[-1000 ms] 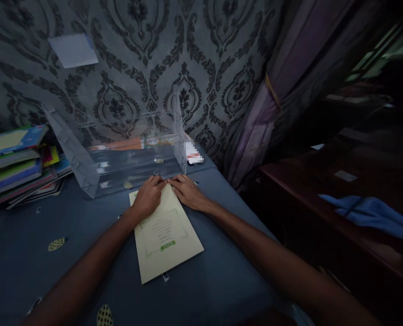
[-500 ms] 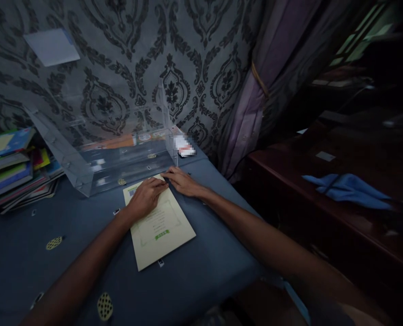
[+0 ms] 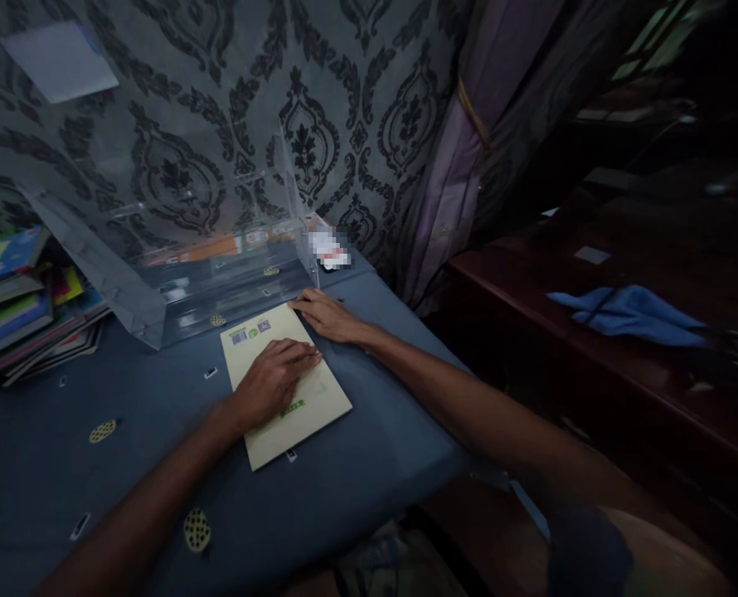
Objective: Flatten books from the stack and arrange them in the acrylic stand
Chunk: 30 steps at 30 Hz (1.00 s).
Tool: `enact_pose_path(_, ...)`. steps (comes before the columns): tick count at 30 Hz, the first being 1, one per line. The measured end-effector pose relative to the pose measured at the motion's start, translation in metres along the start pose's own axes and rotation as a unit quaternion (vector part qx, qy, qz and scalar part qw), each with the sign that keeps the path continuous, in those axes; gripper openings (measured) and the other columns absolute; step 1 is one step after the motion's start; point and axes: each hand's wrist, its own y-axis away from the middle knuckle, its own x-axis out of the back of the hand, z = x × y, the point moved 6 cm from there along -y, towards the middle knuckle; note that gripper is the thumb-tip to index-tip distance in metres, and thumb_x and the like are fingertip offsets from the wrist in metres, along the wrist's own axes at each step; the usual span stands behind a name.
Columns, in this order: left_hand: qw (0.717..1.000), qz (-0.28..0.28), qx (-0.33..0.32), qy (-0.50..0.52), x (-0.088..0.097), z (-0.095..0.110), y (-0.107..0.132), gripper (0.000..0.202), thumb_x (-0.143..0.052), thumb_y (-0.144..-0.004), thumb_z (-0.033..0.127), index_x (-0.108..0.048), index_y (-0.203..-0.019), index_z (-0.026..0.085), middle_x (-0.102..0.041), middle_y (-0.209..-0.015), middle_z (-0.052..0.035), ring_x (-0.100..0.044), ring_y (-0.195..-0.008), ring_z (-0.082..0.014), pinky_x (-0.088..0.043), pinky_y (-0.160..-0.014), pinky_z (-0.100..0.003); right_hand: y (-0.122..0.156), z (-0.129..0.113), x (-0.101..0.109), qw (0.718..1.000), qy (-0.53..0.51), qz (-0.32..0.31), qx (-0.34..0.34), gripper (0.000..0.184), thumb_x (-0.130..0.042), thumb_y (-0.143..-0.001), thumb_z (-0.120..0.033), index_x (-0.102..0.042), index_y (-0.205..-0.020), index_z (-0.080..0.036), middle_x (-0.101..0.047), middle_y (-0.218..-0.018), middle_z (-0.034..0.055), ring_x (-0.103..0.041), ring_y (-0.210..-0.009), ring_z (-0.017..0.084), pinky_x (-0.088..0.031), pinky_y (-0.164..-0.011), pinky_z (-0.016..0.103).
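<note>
A thin book (image 3: 269,439) with a pale yellow cover lies on the blue cloth, showing a barcode, a QR code and a green banner. My left hand (image 3: 275,381) rests flat across the middle of the cover, fingers stretched toward its right edge, and hides part of the print. At the far right corner of the book, my right hand (image 3: 328,317) lies on the cloth with fingers extended and fingertips touching the corner. Just beyond the book stands a clear acrylic rack (image 3: 148,311).
A stack of books (image 3: 14,315) sits at the left, beside the rack. Behind the rack's right side is a partly blurred white item (image 3: 328,245). A patterned wall and a tied purple curtain (image 3: 444,199) border the table. Rightward, a dark red surface holds a blue cloth (image 3: 630,313).
My left hand has slid down the cover toward me, uncovering the barcode and QR code. My right hand stays at the far right corner. The whole view has shifted slightly.
</note>
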Motion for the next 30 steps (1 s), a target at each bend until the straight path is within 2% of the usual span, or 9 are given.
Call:
enact_pose_path(3, 1.000, -0.001, -0.013, 0.009, -0.001, 0.008, 0.002, 0.043, -0.045, -0.091, 0.003, -0.060, -0.128, 0.019, -0.067, -0.119, -0.0123, -0.059, -0.111, -0.0255, -0.049, -0.089, -0.044, 0.001, -0.002, 0.001, 1.000, 0.012, 0.003, -0.006, 0.032, -0.042, -0.098, -0.023, -0.062, -0.122, -0.014, -0.056, -0.107, 0.0106, -0.049, -0.102, 0.023, -0.040, -0.095, 0.038)
enact_pose_path(8, 0.998, -0.015, -0.045, 0.038, 0.000, 0.027, 0.004, 0.045, -0.043, -0.093, 0.002, -0.057, -0.132, 0.019, -0.066, -0.122, -0.0125, -0.057, -0.114, -0.0251, -0.048, -0.089, -0.043, 0.003, -0.005, 0.002, 1.000, 0.019, 0.010, -0.008, 0.038, -0.046, -0.098, -0.040, -0.060, -0.123, -0.015, -0.055, -0.109, 0.0108, -0.048, -0.103, 0.025, -0.040, -0.094, 0.039)
enact_pose_path(13, 0.995, -0.048, -0.056, 0.070, -0.002, 0.047, 0.006, 0.043, -0.042, -0.095, 0.004, -0.058, -0.131, 0.021, -0.066, -0.120, -0.0107, -0.057, -0.113, -0.0235, -0.047, -0.090, -0.041, 0.004, -0.003, 0.000, 1.000, 0.014, 0.011, -0.004, 0.041, -0.047, -0.097, -0.040, -0.059, -0.125, -0.012, -0.054, -0.110, 0.0120, -0.047, -0.102, 0.026, -0.040, -0.094, 0.040)
enact_pose_path(20, 0.994, -0.067, -0.068, 0.061, -0.005, 0.050, 0.009, 0.043, -0.041, -0.093, 0.002, -0.057, -0.129, 0.018, -0.066, -0.122, -0.0102, -0.056, -0.116, -0.0238, -0.046, -0.092, -0.042, 0.004, -0.003, -0.001, 1.000, 0.023, 0.008, 0.002, 0.043, -0.046, -0.098, -0.043, -0.059, -0.126, -0.013, -0.054, -0.110, 0.0114, -0.046, -0.102, 0.026, -0.039, -0.094, 0.041)
enact_pose_path(25, 0.992, -0.084, -0.091, 0.031, 0.002, 0.058, 0.012, 0.049, -0.040, -0.089, -0.001, -0.053, -0.133, 0.015, -0.064, -0.127, -0.0116, -0.055, -0.121, -0.0250, -0.047, -0.097, -0.044, 0.005, -0.003, -0.001, 1.000, 0.030, 0.004, 0.000, 0.040, -0.046, -0.097, -0.041, -0.058, -0.126, -0.015, -0.054, -0.111, 0.0111, -0.047, -0.104, 0.026, -0.039, -0.094, 0.041)
enact_pose_path(30, 0.991, -0.094, -0.095, 0.001, 0.013, 0.068, 0.024, 0.048, -0.036, -0.089, -0.003, -0.052, -0.133, 0.011, -0.064, -0.129, -0.0133, -0.057, -0.121, -0.0248, -0.048, -0.100, -0.044, 0.006, -0.005, -0.001, 1.000, 0.027, 0.001, 0.000, 0.044, -0.044, -0.098, -0.043, -0.057, -0.128, -0.013, -0.054, -0.111, 0.0125, -0.048, -0.105, 0.027, -0.040, -0.093, 0.042)
